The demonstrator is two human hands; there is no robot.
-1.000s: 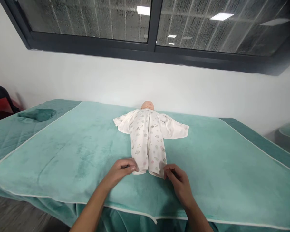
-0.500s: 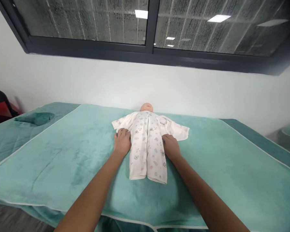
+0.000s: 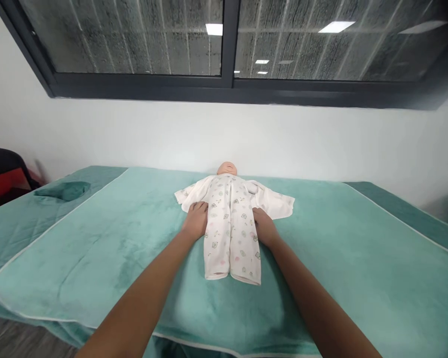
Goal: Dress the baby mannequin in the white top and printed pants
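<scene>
The fingers of the left hand are loosely bent and held close together, their tips against one side edge of the white printed garment; those of the right hand curl in at the opposite edge. Whether either has pinched any cloth cannot be told, since the tips of both sets are partly hidden at the fabric. The garment lies flat between the two hands, to the right of the left fingers and to the left of the right ones, and neither hand is plainly nearer. Its long axis runs away from the person, almost parallel with the line of reach, so the hands meet its sides rather than its ends. The two legs come back toward the person between the forearms, their hems well short of the fingertips. Just beyond the fingers, the left-side sleeve and right-side sleeve spread outward, across that axis. At the far end is a doll's head. All of it rests on a green cover, with the white wall behind and a dark-framed window above.
</scene>
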